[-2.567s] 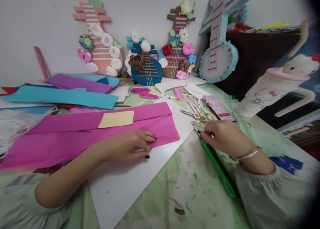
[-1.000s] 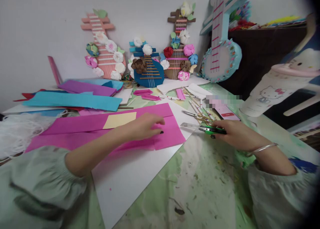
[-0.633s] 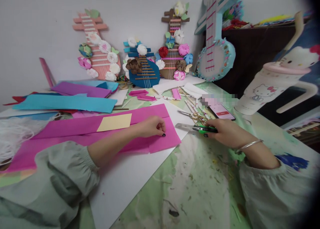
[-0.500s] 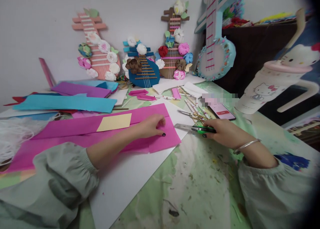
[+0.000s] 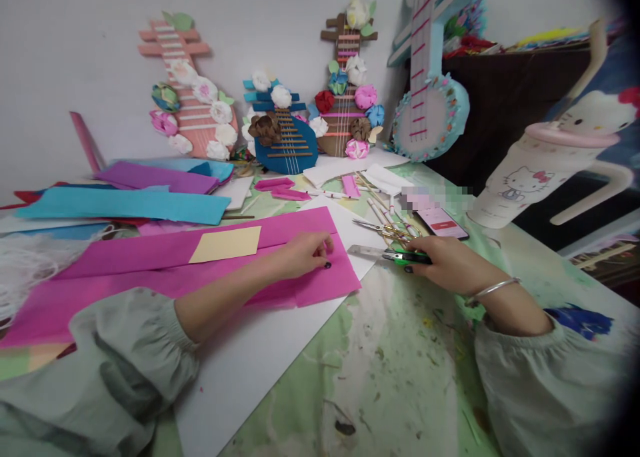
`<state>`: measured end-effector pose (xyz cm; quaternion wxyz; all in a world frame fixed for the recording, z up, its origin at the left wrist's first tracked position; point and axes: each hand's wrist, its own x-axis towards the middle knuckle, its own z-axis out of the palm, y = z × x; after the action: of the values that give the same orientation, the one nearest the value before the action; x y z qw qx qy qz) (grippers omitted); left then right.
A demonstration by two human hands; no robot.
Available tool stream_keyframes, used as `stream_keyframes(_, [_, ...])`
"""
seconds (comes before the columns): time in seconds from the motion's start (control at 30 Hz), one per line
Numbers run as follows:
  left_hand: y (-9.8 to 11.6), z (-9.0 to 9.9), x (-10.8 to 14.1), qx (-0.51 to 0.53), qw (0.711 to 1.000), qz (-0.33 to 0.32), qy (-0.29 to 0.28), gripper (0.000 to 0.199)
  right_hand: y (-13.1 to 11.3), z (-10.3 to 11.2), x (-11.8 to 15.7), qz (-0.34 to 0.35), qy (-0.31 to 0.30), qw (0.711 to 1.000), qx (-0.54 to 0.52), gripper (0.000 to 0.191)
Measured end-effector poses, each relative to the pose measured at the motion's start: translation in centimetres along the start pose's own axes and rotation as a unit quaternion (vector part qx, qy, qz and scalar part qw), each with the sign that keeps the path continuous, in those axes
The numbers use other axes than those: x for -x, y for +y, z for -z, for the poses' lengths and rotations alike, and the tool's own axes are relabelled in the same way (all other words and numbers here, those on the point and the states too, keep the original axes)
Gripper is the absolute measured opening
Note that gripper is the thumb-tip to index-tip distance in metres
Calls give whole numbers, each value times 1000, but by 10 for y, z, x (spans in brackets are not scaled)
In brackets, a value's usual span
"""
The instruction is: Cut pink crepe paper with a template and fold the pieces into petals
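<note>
My left hand [image 5: 307,252] rests over the right part of a sheet of bright pink paper [image 5: 330,284], its fingers curled in and its thumb down by the paper; nothing shows in them. A yellow paper rectangle [image 5: 225,244] lies on the pink sheet, left of that hand. Under the pink paper is a white board [image 5: 240,377]. My right hand [image 5: 437,260] is closed around a utility knife [image 5: 400,256] with a green and black handle. Its blade is out, pointing left, with the tip close to the pink paper's right edge. Gold-handled scissors [image 5: 373,226] lie just behind the knife.
Folded turquoise paper [image 5: 125,205] and purple paper [image 5: 157,177] are piled at the left, near white stringy material [image 5: 35,267]. Thin sticks [image 5: 383,214] and a phone [image 5: 443,222] lie behind my right hand. A white tumbler [image 5: 525,170] stands right; flower-decorated paper instruments [image 5: 285,144] line the wall.
The view has shifted slightly, so the background sits a little further left. Both hands and the knife have kept nearly the same places.
</note>
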<state>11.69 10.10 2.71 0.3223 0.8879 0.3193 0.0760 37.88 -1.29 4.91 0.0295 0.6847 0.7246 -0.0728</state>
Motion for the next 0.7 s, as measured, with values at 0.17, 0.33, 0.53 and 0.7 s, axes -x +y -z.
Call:
stream_keyframes(0.17, [0, -3, -1, -33, 999, -12, 3, 7, 2, -1, 0, 8, 13, 1000, -6, 19])
stream_keyframes(0.33, [4, 2, 3, -31, 999, -44, 10, 7, -4, -1, 0, 8, 34, 999, 4, 11])
stream_keyframes(0.53, [8, 10, 6, 0, 998, -61, 27, 6, -13, -2, 0, 53, 49, 996, -44, 12])
stream_keyframes(0.7, [7, 12, 4, 23, 994, -93, 61, 7, -18, -2, 3, 100, 8, 993, -66, 15])
